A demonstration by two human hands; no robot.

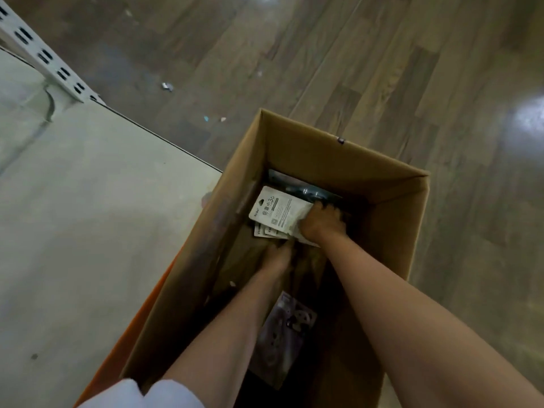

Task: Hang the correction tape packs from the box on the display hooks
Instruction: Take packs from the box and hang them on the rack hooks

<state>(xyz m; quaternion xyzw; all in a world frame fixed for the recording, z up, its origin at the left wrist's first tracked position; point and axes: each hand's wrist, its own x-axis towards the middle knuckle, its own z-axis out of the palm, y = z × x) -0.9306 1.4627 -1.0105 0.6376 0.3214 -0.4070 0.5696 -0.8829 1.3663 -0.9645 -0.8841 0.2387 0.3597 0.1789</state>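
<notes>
Two bare forearms, a white sleeve (164, 393) at the left elbow, no gloves or jewellery

Dim, soft blur, glare on floor (527, 119)
</notes>
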